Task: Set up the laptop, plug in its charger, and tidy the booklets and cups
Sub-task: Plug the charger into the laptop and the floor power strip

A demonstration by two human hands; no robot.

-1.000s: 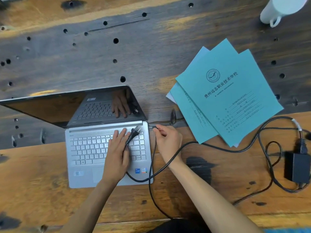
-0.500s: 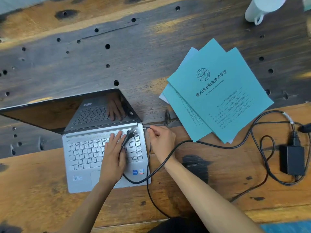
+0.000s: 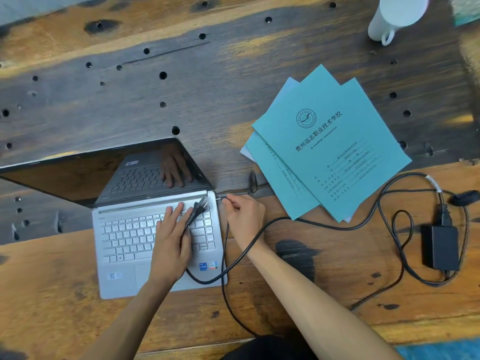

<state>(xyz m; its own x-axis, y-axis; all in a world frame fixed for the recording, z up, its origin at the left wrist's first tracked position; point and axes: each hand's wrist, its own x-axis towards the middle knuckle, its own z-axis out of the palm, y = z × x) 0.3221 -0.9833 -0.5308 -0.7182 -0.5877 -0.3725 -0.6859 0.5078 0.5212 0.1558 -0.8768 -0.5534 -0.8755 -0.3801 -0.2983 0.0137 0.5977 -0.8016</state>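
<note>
An open silver laptop lies at the lower left, its dark screen tilted far back. My left hand presses flat on the keyboard and pins the black wall plug and its cord between two fingers. My right hand pinches the small charger connector against the laptop's right edge near the hinge. The black cable runs right to the power brick. Teal booklets lie fanned out to the right. A white mug stands at the top right.
The wooden table is rough, with dark holes and cracks. Loose cable loops lie around the power brick at the right. A strip of blue surface shows at the bottom right corner.
The camera view has shifted slightly. My right hand stays at the laptop's right edge with the connector, and my left hand stays on the keyboard with the plug.
</note>
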